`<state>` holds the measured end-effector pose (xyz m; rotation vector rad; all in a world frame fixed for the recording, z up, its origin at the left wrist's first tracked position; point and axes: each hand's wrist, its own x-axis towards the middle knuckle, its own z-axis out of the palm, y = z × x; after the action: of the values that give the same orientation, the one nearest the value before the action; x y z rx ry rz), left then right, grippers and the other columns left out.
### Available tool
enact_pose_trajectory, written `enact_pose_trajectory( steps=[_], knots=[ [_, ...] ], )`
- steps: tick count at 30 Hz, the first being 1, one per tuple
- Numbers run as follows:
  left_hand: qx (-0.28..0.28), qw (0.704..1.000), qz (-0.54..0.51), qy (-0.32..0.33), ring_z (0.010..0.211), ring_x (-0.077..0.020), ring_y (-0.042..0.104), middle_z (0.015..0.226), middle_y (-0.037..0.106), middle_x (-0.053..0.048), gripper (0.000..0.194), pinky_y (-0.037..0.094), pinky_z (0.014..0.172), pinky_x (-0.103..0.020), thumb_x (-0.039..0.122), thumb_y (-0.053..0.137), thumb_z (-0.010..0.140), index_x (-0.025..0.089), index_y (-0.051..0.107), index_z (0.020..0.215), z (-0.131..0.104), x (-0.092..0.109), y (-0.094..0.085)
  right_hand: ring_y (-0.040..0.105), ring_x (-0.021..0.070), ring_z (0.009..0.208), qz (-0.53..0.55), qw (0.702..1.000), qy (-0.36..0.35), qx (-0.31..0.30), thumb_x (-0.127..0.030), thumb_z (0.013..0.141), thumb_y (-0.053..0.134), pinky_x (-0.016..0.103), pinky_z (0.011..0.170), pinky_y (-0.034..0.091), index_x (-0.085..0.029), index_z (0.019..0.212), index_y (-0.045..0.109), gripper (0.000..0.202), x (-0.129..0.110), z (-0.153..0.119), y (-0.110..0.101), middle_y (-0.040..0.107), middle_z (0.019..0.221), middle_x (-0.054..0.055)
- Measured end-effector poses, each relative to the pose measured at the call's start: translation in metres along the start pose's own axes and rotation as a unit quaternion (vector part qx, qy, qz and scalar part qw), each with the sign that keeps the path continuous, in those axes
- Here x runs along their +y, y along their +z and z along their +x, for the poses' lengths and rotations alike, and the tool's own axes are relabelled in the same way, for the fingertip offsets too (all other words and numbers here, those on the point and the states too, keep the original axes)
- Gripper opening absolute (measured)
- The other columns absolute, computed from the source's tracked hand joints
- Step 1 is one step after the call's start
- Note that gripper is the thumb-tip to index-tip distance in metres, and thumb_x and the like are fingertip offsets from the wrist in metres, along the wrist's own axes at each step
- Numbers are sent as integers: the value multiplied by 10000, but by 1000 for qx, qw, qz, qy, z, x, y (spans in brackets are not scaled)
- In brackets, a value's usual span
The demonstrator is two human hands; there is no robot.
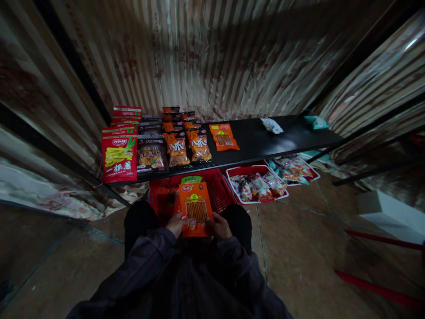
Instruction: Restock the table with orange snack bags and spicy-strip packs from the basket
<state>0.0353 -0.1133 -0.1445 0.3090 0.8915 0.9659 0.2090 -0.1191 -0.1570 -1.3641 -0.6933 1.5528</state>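
An orange snack packet (195, 208) is held upright between my two hands, its printed front showing. My left hand (175, 224) grips its lower left edge and my right hand (219, 226) its lower right edge, both with fingers closed on it. Beyond the packet is a red basket (217, 186) with a green-topped packet (191, 179) in it. A similar orange packet (224, 136) lies on the black shelf (249, 139), right of the rows of orange-and-black bags (199, 145).
Red packets (119, 155) and dark bags (152, 155) stand in rows at the shelf's left. A white bag (271, 125) and a teal bag (316, 122) lie farther right. White-rimmed baskets (257, 201) of snacks sit below. A white box (392, 217) is at right.
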Motion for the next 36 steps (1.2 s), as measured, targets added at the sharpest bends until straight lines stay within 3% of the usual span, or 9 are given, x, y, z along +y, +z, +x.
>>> enact_pose_trajectory(
  steps=[3, 8, 12, 23, 31, 36],
  knots=[
    [-3, 999, 53, 12, 959, -314, 650, 853, 725, -120, 409, 483, 888, -401, 145, 823, 437, 114, 697, 825, 2, -3, -1, 594, 164, 536, -15, 1000, -20, 13, -508, 450, 810, 286, 538, 492, -172, 754, 662, 477, -1, -4, -3, 666, 629, 19],
    [3, 997, 73, 19, 887, -289, 660, 814, 719, -106, 449, 481, 855, -376, 214, 846, 393, 112, 688, 800, 4, -1, 4, 602, 184, 552, -33, 999, -29, 17, -559, 488, 787, 299, 545, 491, -167, 780, 668, 503, 0, -4, -9, 647, 593, 17],
    [0, 996, 84, 29, 829, -275, 663, 745, 713, -81, 454, 486, 825, -372, 249, 859, 373, 122, 680, 770, 6, 1, 9, 652, 231, 717, -25, 999, -45, 17, -523, 506, 801, 336, 662, 518, -172, 854, 687, 507, -6, -5, -12, 709, 775, 56],
    [-32, 991, 118, 55, 787, -254, 667, 783, 719, -82, 433, 485, 833, -391, 283, 851, 442, 124, 684, 809, 2, 9, 24, 656, 229, 700, 13, 998, -57, 17, -502, 518, 808, 353, 665, 527, -181, 821, 691, 457, -21, -14, -13, 704, 732, 41],
    [-48, 989, 124, 63, 774, -244, 674, 812, 723, -89, 470, 499, 806, -379, 297, 827, 486, 118, 675, 893, 1, 19, 31, 655, 218, 671, 27, 997, -70, 4, -465, 522, 812, 338, 644, 532, -185, 815, 691, 423, -45, -21, -2, 706, 719, 35],
    [-32, 988, 140, 63, 724, -238, 674, 769, 720, -84, 499, 505, 768, -376, 314, 824, 480, 106, 664, 904, 1, 25, 30, 643, 202, 637, 28, 996, -86, 14, -483, 520, 799, 334, 643, 529, -196, 820, 695, 428, -41, -14, 2, 701, 705, 24]
  ],
)
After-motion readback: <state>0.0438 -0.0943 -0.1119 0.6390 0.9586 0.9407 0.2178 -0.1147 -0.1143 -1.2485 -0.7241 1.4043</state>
